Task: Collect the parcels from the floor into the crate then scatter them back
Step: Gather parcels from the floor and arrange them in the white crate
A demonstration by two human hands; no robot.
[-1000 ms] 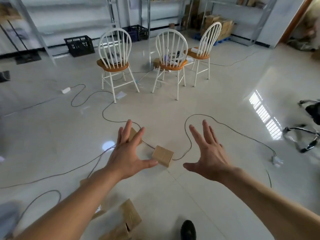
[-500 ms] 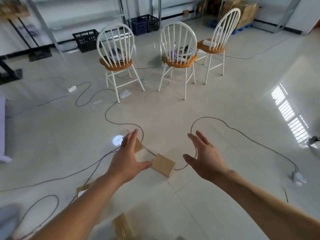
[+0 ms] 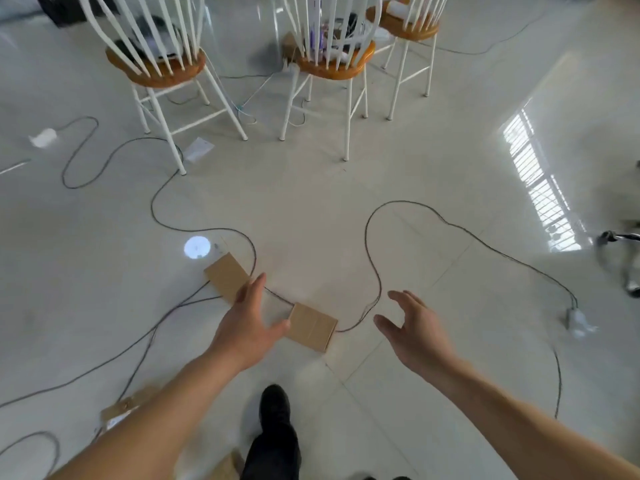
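Both arms are stretched forward and down over the pale tiled floor (image 3: pixel 346 209); the left hand (image 3: pixel 247 325) is spread wide, fingers extended, nothing held in it; it is seen over the gap between two cardboard parcels, its fingertips overlapping the near corner of the far parcel (image 3: pixel 227 277) and its thumb reaching the left edge of the near parcel (image 3: pixel 313 327); whether either parcel is actually touched cannot be told from this angle. The right hand (image 3: pixel 414 332) is also held wide and empty, palm turned inward, just beside the near parcel on its right and apart from it. Both parcels lie flat on the floor, near each other; a dark cable (image 3: pixel 372 271) is run between them and looped away to the right toward a white plug (image 3: pixel 576 320). A third parcel (image 3: pixel 121 408) is seen at lower left, partly hidden by the left forearm; a scrap of cardboard (image 3: pixel 227 467) shows at the bottom edge. A black shoe (image 3: pixel 275 408) is planted between the arms. Three white chairs with orange seats are stood ahead: the left chair (image 3: pixel 162 69), the middle chair (image 3: pixel 334 64), the right chair (image 3: pixel 407 26); clutter is piled on their seats. A bright round reflection (image 3: pixel 197 247) is seen on the floor just beyond the far parcel.
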